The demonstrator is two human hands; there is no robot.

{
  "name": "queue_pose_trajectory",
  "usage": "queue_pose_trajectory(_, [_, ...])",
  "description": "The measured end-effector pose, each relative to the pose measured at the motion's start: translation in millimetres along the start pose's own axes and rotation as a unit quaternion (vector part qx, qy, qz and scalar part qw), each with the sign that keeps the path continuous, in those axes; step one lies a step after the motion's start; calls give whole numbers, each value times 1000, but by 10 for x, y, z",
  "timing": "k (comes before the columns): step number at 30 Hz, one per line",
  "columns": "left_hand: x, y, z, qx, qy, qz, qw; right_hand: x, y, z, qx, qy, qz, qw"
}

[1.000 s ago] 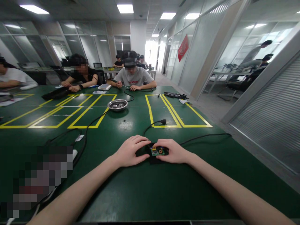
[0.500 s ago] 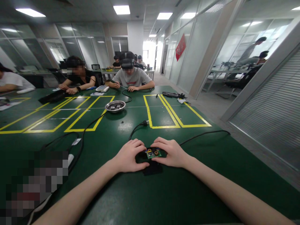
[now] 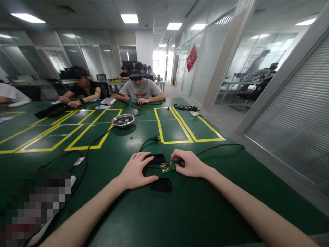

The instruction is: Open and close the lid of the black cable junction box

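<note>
Here, the green circuit board (image 3: 167, 168) carries orange ring-shaped coils (image 3: 170, 166).

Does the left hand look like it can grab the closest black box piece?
Probably yes: the left hand has its thumb at the edge of the closest black box piece, and the circuit board is beyond it, not on top.

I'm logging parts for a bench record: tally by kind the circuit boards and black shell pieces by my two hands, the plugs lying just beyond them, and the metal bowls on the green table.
Circuit board: 1
Black shell pieces: 2
Plug: 1
Metal bowl: 1
Total: 5
</note>
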State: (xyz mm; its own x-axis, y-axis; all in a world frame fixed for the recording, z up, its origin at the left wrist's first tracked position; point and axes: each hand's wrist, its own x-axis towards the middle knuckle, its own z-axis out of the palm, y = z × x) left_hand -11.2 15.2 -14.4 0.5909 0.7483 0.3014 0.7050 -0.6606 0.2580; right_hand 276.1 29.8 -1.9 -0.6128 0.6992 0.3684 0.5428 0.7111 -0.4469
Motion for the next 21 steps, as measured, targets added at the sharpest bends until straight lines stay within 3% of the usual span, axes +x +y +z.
queue_pose_trajectory(6, [-16,6,7,-5,16,23,1000,1,49,104,74,9,-42,996])
queue_pose_trajectory(12, [10,88,-5,-21,0,36,999,34,-35,247,38,31,-95,994])
queue_pose_trajectory(21, [15,96,16,8,-14,0,1000,65,-35,313,-1,53,-75,996])
